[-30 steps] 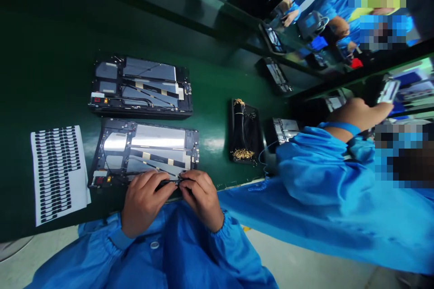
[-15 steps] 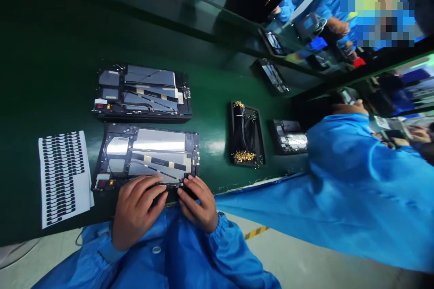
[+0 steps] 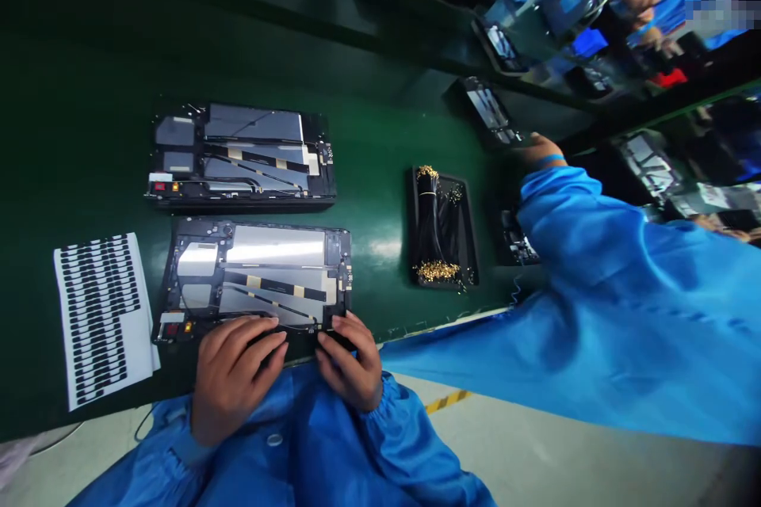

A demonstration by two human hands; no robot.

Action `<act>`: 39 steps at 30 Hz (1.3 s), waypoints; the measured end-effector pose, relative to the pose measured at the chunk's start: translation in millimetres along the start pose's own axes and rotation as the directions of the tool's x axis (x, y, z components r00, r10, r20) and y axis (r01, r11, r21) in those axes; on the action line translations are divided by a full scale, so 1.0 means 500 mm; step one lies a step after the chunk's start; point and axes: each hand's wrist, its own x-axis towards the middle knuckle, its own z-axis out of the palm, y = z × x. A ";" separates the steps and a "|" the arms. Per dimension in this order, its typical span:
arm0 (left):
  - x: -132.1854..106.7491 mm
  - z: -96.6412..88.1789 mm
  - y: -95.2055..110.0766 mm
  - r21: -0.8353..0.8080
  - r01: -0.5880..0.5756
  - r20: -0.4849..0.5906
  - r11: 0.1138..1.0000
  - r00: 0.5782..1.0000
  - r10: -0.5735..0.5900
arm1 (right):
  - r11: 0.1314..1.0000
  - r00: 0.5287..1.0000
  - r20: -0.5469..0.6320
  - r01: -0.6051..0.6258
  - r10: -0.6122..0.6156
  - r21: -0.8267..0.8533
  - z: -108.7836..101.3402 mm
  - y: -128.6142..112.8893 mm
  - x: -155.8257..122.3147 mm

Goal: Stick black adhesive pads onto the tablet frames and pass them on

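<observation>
Green desk [image 3: 89,95] carries the open tablet chassis [image 3: 261,269] at its near edge, seemingly so both hands can reach its lower rim, with a sheet of black stickers [image 3: 101,317] just to its left. On that rim the left hand [image 3: 231,372] rests with fingers loosely spread. The right hand [image 3: 350,360], slightly apart, curls its fingertips onto it; whether it pinches anything I cannot tell.

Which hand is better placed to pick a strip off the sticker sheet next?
Left, probably. The left hand rests on the near edge of the tablet frame, on the side toward the sticker sheet. The right hand sits at the frame's far corner, nearer the cable tray.
</observation>
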 end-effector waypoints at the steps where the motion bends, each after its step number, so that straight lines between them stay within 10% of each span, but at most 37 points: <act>1: 0.000 0.000 0.001 0.006 -0.006 0.003 1.000 1.000 0.006 | 1.000 1.000 -0.018 -0.019 0.019 0.014 0.000 0.000 -0.002; 39: 0.003 0.001 0.010 0.077 -0.027 0.037 0.997 0.999 0.025 | 0.968 0.974 0.009 -0.225 0.225 0.109 0.002 -0.046 0.060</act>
